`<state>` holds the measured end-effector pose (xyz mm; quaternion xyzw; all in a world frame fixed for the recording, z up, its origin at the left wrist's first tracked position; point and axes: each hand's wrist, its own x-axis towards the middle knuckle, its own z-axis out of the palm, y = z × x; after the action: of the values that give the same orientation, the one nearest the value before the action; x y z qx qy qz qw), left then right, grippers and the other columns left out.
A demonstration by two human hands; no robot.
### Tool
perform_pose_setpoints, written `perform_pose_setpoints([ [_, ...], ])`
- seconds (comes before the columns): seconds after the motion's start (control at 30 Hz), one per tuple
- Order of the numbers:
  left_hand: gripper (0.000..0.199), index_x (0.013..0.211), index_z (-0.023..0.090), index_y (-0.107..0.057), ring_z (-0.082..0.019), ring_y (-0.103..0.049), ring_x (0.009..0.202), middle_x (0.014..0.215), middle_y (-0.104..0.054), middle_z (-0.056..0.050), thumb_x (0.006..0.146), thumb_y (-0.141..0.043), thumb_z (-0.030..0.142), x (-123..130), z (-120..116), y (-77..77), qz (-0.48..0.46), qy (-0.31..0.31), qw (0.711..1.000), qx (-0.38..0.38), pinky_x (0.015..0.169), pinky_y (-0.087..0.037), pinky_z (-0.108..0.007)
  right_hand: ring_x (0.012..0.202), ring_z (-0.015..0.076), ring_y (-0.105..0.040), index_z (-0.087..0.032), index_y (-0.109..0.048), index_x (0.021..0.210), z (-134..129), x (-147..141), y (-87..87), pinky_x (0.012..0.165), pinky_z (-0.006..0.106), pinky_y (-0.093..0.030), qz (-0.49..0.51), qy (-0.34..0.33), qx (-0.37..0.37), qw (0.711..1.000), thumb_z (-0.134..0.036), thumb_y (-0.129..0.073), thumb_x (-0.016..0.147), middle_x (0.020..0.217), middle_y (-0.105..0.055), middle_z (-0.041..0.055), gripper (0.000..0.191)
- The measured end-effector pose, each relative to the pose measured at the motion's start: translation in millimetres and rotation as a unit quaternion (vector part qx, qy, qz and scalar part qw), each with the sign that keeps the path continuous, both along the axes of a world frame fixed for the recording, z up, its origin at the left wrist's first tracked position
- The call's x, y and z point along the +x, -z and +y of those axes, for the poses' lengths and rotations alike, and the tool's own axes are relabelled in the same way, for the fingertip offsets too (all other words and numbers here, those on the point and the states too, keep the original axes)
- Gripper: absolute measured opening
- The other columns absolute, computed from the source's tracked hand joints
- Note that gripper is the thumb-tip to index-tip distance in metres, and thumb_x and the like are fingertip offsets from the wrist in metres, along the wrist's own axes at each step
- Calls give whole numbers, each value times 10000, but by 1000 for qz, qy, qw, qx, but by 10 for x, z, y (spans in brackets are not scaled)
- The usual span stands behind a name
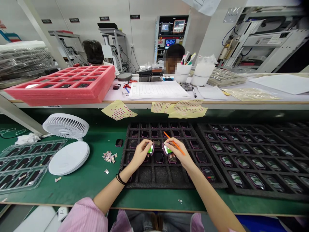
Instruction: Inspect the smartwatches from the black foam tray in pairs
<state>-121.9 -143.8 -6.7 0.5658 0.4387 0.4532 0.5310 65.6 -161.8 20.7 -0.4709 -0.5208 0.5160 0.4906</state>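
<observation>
Over the middle foam tray (pixel 142 175), my left hand (pixel 142 150) pinches a small watch-like device (pixel 150 149) whose screen is lit green and white. Close beside it, my right hand (pixel 179 151) holds a second device (pixel 167 149) with a similar lit screen. An orange stick (pixel 174 142) also lies in my right hand, slanting up to the left. The two devices are apart, facing up. Dark-screened devices fill many compartments of the tray beneath; several front compartments hold nothing.
A second foam tray (pixel 229 177) with devices stands at the right. On the left are a white fan (pixel 69 158), clear plastic trays (pixel 26 161) and small scraps (pixel 109 157). A shelf (pixel 142 103) behind carries a pink foam tray (pixel 96 93) and papers. Two people sit beyond.
</observation>
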Motion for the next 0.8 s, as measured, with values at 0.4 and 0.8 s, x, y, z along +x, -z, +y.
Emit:
perform_pose_setpoints([
  [0.4,430,1247,181,-515,-94,-535,641,950,-624,-62,877,-544,397,0,2,61,-21,47,996,67,524,-439,-202,466,87,-418,-218,-602,794,19,12,28,374,196,-370,-6,0,1,1000,-469,-702,733,625,-479,-36,277],
  [0.8,439,1261,191,-489,-185,-605,988,1186,-592,-100,875,-563,385,7,10,114,-43,61,995,70,848,-538,-322,467,84,-435,-215,-605,799,4,8,32,382,197,-393,-3,1,-6,1000,-466,-708,731,638,-494,-32,279],
])
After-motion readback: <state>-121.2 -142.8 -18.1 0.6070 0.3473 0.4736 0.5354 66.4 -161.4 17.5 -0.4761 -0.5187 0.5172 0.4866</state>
